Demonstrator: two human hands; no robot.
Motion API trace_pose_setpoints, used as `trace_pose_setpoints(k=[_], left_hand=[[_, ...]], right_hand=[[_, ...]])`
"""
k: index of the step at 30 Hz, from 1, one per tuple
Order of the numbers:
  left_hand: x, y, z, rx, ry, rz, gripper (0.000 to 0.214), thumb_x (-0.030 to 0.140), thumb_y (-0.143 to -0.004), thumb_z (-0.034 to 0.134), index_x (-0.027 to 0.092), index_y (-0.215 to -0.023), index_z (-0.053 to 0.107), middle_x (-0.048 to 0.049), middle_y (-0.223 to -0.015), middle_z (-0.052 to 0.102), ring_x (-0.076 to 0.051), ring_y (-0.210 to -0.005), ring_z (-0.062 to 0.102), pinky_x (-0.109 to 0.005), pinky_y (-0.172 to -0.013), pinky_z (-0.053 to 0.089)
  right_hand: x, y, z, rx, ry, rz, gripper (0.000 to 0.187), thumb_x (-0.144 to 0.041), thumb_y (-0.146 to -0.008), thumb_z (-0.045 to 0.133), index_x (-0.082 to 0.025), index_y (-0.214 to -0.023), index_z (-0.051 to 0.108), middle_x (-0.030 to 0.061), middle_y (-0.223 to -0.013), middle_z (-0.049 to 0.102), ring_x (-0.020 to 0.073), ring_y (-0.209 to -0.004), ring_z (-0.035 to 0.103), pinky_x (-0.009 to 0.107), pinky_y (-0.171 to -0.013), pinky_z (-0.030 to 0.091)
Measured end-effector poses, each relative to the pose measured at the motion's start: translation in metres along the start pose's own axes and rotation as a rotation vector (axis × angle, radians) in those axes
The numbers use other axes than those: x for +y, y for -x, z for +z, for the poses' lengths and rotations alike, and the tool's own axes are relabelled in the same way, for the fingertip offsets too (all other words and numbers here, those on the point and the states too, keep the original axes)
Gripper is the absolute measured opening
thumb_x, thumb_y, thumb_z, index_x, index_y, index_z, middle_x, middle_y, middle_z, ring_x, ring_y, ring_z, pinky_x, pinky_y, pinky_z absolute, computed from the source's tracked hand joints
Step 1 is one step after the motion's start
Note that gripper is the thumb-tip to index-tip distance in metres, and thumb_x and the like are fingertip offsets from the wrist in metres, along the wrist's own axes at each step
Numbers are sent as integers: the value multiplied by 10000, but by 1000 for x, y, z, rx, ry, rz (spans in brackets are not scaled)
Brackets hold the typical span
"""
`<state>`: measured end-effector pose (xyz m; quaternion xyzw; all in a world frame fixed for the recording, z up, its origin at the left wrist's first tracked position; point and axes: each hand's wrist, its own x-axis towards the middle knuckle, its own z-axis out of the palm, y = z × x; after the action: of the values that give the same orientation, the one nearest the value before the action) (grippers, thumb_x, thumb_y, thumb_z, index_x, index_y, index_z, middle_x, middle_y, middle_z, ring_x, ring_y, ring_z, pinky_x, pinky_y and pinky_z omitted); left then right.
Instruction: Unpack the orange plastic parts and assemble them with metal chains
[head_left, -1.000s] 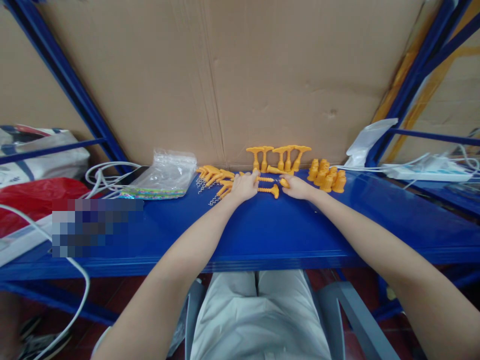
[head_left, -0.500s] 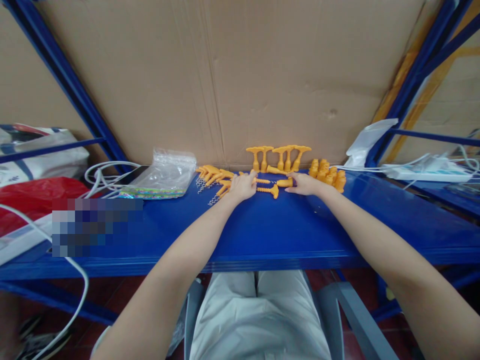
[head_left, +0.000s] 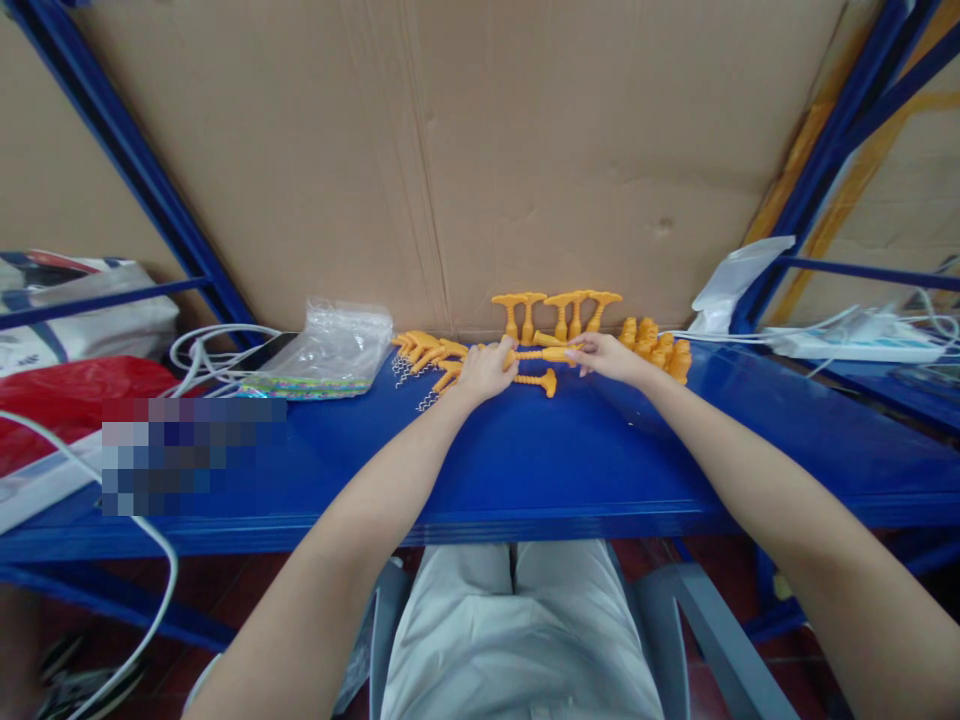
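My left hand is closed around the handle end of a yellow corkscrew, whose ribbed shank points right. My right hand pinches a yellow sleeve by its far end. The sleeve lines up with the corkscrew and its near end meets the shank; the metal spiral is hidden, apparently inside it. Just below lies another yellow T-handled corkscrew, partly behind my left hand. Several yellow corkscrews with bare metal spirals are heaped left of my left hand.
Several T-handled yellow pieces lean against the cardboard behind. Yellow sleeves stand grouped beyond my right forearm. Clear plastic bags and white cables lie left on the blue table. Blue posts frame the sides.
My right hand has brought the sleeve left and slightly up against the corkscrew's shank, covering the spiral that showed between them. My left hand has hardly moved.
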<state>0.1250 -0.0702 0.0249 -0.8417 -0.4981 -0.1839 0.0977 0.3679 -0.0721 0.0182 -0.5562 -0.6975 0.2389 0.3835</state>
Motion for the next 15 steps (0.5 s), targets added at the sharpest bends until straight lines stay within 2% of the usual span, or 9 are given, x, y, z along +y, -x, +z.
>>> trace_pose_setpoints(k=[3,5,9,11,15], left_hand=[[-1,0,0,30,24,12,314,290,-981,501,194,-1268,584,-116,-1235,721,-291,-1122,690,-402,-966,497],[-2,-1,2,32,28,24,291,292,-977,511,193,-1235,599,-112,-1204,731,-286,-1099,699,-391,-953,499],[-2,-1,4,21,14,27,283,301,-979,519,184,-1221,608,-111,-1120,754,-284,-1047,718,-377,-931,501],[-2,-2,3,19,4,21,293,307,-980,522,181,-1231,606,-112,-1105,759,-291,-1049,719,-374,-927,501],[-2,-1,2,17,19,22,309,314,-966,548,189,-1244,604,-100,-1119,760,-293,-1068,715,-361,-923,497]], right_hand=[[-9,5,-1,-1,-84,55,101,-253,-960,645,-156,-987,639,33,-727,720,92,-508,605,218,-588,553],[-12,7,-3,1,-133,77,98,-225,-945,666,-163,-1009,625,19,-715,715,90,-509,607,204,-565,539],[-10,8,-6,-58,-235,107,295,-104,-850,747,-192,-1073,574,-34,-695,694,101,-547,641,194,-538,532],[-8,9,-6,-78,-269,120,315,-58,-830,748,-199,-1035,555,-52,-673,680,99,-545,642,190,-532,530],[-6,9,-5,-113,-295,121,236,-126,-849,765,-192,-936,555,-19,-682,706,96,-530,635,194,-529,530]])
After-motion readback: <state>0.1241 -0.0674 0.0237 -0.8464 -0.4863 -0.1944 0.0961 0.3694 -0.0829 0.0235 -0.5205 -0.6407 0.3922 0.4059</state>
